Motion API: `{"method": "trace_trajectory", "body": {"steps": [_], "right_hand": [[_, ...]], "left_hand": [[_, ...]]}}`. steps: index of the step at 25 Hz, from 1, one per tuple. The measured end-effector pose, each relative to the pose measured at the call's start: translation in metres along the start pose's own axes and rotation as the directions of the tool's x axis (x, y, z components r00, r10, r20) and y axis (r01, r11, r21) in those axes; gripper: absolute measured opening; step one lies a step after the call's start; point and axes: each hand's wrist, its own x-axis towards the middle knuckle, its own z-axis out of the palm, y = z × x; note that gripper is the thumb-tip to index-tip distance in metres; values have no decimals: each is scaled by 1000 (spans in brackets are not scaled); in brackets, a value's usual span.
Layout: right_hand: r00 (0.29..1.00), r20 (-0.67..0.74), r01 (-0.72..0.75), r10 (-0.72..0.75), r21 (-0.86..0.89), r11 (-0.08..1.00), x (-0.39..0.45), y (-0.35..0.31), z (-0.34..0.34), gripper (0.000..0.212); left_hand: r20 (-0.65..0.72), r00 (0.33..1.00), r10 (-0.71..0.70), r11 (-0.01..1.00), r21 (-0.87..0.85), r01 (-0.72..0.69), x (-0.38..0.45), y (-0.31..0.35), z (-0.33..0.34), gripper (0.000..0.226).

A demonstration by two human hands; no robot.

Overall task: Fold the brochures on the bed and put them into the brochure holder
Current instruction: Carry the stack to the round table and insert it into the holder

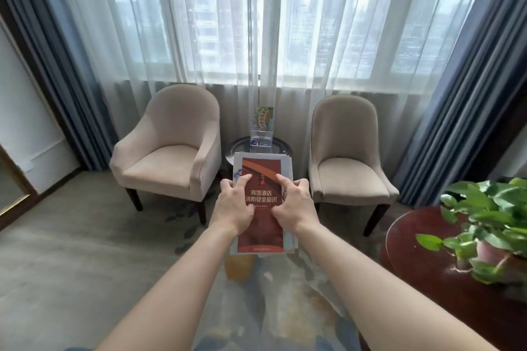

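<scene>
I hold a stack of folded brochures (pixel 262 168) out in front of me, in the air above the carpet. The top one is red with white Chinese lettering; paler ones show beneath its edges. My left hand (pixel 235 205) grips the stack's left side, fingers on the cover. My right hand (pixel 292 204) grips the right side the same way. Beyond the stack, a clear brochure holder (pixel 261 134) stands on a small round glass table (pixel 238 148) between two chairs, with one colourful brochure upright in it. No bed is in view.
Two beige armchairs (pixel 168 157) (pixel 349 162) flank the glass table under a curtained window. A dark round wooden table (pixel 433 259) with a potted green plant (pixel 490 225) stands at the right. Patterned carpet (pixel 85 251) covers the floor.
</scene>
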Motion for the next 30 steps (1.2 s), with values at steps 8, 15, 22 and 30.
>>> {"method": "trace_trajectory", "body": {"steps": [8,15,22,30], "right_hand": [[1000,9,-22,22,-6,1000,159,-10,33,76],[999,33,-14,14,-20,1000,307,23,47,75],[997,64,-35,35,-1,999,433,50,41,75],[993,88,-82,83,-7,997,560,76,80,74]], "left_hand": [[8,1000,11,1000,11,-11,164,-20,4,70],[-14,1000,-6,998,58,7,309,-18,46,70],[27,999,-27,999,42,26,432,2,79,71],[84,995,-45,998,47,42,562,-17,115,70]]}}
